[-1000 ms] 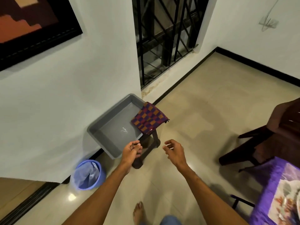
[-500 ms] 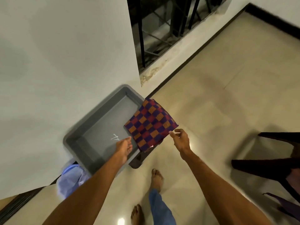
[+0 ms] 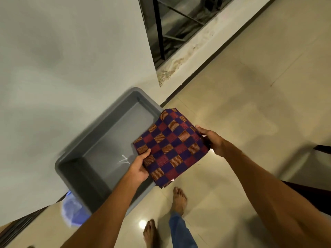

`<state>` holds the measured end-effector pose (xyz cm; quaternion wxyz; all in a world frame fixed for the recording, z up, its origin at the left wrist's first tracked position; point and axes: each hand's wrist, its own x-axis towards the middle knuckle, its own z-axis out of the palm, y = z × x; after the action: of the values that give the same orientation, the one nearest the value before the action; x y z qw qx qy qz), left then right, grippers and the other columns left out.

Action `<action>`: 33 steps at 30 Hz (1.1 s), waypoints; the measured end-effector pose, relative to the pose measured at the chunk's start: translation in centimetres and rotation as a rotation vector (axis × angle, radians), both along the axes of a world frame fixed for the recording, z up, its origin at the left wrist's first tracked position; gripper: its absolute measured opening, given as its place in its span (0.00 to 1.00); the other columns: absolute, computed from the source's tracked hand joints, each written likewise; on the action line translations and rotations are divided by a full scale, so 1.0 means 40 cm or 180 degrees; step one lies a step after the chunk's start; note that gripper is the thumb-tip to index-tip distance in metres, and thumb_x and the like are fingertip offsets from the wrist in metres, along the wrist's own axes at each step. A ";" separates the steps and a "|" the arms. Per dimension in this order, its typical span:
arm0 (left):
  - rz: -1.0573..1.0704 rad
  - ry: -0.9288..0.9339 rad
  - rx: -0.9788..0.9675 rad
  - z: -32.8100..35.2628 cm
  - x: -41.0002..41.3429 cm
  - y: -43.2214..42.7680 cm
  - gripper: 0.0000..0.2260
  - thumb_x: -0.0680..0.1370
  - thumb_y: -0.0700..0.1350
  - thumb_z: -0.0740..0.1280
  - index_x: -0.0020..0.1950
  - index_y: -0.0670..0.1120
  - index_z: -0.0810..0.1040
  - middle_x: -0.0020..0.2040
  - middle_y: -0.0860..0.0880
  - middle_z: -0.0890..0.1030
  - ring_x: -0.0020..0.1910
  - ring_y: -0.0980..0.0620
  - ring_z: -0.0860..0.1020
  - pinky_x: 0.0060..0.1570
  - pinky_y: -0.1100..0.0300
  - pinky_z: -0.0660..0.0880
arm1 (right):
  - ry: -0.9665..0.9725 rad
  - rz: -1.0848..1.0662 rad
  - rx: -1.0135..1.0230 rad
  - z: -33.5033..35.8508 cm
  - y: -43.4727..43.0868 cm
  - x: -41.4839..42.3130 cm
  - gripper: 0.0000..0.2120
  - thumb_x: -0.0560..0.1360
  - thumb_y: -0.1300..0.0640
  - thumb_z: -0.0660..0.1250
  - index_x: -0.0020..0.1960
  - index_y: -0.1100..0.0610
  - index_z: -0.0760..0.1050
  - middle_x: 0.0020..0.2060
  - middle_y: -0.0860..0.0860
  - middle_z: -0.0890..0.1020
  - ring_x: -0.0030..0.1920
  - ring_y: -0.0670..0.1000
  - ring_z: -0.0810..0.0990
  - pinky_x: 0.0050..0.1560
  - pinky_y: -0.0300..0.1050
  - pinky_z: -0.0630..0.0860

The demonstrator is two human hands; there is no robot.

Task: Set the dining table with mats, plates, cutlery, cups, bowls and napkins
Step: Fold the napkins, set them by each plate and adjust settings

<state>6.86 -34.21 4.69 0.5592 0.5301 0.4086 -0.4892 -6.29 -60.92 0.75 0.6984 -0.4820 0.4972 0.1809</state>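
Note:
A stack of folded checkered mats [image 3: 172, 145], purple, red and orange, lies over the right rim of a grey plastic tub [image 3: 100, 145]. My left hand [image 3: 138, 167] grips the stack's near left edge, thumb on top. At the stack's right edge my right hand [image 3: 211, 140] holds it, fingers curled around the side. The tub's floor is bare except for a small white mark. What the tub stands on is hidden.
A white wall runs on the left, with a barred window [image 3: 179, 24] above the skirting. A blue bin [image 3: 73, 210] with a plastic liner sits below the tub. My bare feet [image 3: 179, 197] stand on the beige tiled floor. A dark chair edge [image 3: 322, 149] shows at right.
I have stepped closer and bent over the tub. Both hands, empty a second ago, reached the mats and now hold the stack at its two sides.

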 end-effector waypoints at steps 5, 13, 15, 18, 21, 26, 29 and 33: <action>0.0029 -0.0353 -0.0252 0.063 -0.002 0.020 0.15 0.76 0.42 0.73 0.62 0.47 0.78 0.54 0.43 0.85 0.52 0.41 0.84 0.47 0.44 0.80 | -0.0244 -0.0328 0.0216 0.028 -0.018 -0.026 0.25 0.70 0.48 0.76 0.63 0.59 0.78 0.54 0.56 0.85 0.54 0.59 0.85 0.56 0.57 0.81; -0.0910 -0.1651 -0.0718 0.316 0.007 0.002 0.19 0.77 0.41 0.70 0.68 0.46 0.73 0.58 0.43 0.84 0.55 0.42 0.83 0.46 0.47 0.81 | -0.0662 -0.0551 -0.0020 0.261 0.013 -0.115 0.25 0.70 0.54 0.77 0.63 0.62 0.77 0.57 0.59 0.84 0.57 0.62 0.83 0.61 0.61 0.79; -0.1070 -0.1767 -0.0920 0.388 0.003 0.007 0.20 0.77 0.40 0.70 0.68 0.45 0.73 0.59 0.43 0.83 0.55 0.42 0.83 0.49 0.45 0.81 | -0.0809 -0.0796 -0.0072 0.351 0.048 -0.155 0.23 0.71 0.56 0.74 0.64 0.60 0.77 0.58 0.59 0.84 0.57 0.62 0.83 0.58 0.58 0.81; -0.1282 -0.1894 -0.1214 0.503 -0.027 0.034 0.22 0.76 0.40 0.71 0.69 0.46 0.73 0.60 0.43 0.83 0.56 0.42 0.83 0.53 0.44 0.81 | -0.1095 -0.1164 -0.0237 0.503 0.138 -0.245 0.23 0.72 0.59 0.73 0.66 0.60 0.75 0.58 0.58 0.83 0.58 0.62 0.83 0.55 0.55 0.82; -0.1600 -0.2041 -0.1443 0.604 -0.078 0.084 0.21 0.76 0.40 0.71 0.69 0.46 0.73 0.58 0.43 0.84 0.55 0.42 0.83 0.51 0.45 0.82 | -0.1241 -0.1488 -0.0390 0.635 0.263 -0.361 0.22 0.73 0.64 0.73 0.66 0.61 0.74 0.59 0.59 0.83 0.59 0.62 0.82 0.54 0.56 0.82; -0.2296 -0.2151 -0.1651 0.751 -0.235 0.169 0.13 0.77 0.39 0.70 0.60 0.48 0.75 0.54 0.43 0.84 0.50 0.42 0.84 0.52 0.44 0.80 | -0.1154 -0.2010 -0.0752 0.789 0.512 -0.576 0.23 0.69 0.71 0.74 0.58 0.55 0.72 0.55 0.57 0.84 0.54 0.60 0.84 0.52 0.58 0.83; -0.2891 -0.2190 -0.1763 0.798 -0.364 0.201 0.13 0.78 0.39 0.70 0.61 0.47 0.76 0.53 0.43 0.85 0.49 0.43 0.84 0.50 0.46 0.81 | -0.1043 -0.2235 -0.0986 0.835 0.638 -0.718 0.28 0.67 0.70 0.76 0.64 0.54 0.73 0.56 0.57 0.84 0.56 0.59 0.84 0.54 0.61 0.82; -0.3462 -0.2186 -0.1981 0.837 -0.585 0.233 0.12 0.78 0.37 0.68 0.60 0.48 0.76 0.49 0.46 0.84 0.41 0.49 0.85 0.35 0.58 0.81 | -0.1006 -0.2603 -0.1436 0.889 0.791 -0.945 0.31 0.65 0.70 0.76 0.65 0.54 0.74 0.54 0.54 0.85 0.55 0.59 0.84 0.53 0.59 0.82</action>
<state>-16.54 -24.90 38.17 0.4584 0.5987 -0.2715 -0.5982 -44.10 -29.29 36.33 0.6572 -0.4081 0.5604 -0.2956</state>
